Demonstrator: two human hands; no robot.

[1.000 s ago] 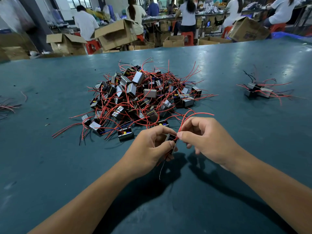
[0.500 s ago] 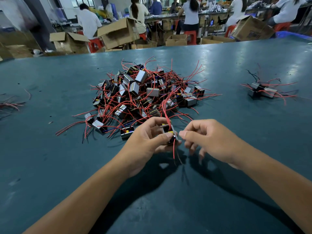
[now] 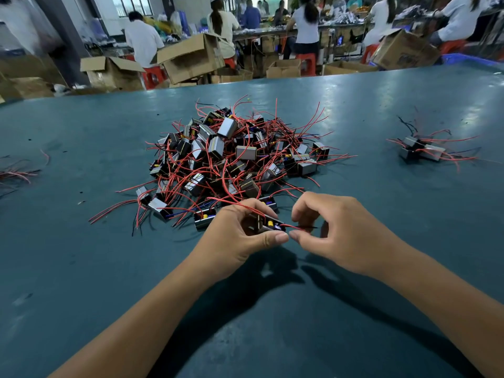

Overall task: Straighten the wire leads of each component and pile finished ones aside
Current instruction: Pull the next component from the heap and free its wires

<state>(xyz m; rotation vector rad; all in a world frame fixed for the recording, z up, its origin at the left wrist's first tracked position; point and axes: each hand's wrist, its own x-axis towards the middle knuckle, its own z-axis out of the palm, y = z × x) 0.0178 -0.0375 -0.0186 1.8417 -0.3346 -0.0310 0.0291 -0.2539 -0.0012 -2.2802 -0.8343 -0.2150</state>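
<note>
Forearms reach in from the bottom edge and meet above the dark teal table (image 3: 81, 268). The left hand (image 3: 240, 238) curls its fingers and thumb round a small black boxy component with a yellow part (image 3: 266, 223), holding it just off the tabletop. The right hand (image 3: 335, 233), fingers bent, pinches the component's thin red wire leads (image 3: 296, 227) between thumb and forefinger, right beside the left thumb tip. Just beyond the hands lies a big heap of grey-and-black components tangled in red wires (image 3: 231, 156). Well to the right sits a small pile of similar components (image 3: 421, 150). Farther off, cardboard boxes (image 3: 191, 58) and seated workers fill the background.
</note>
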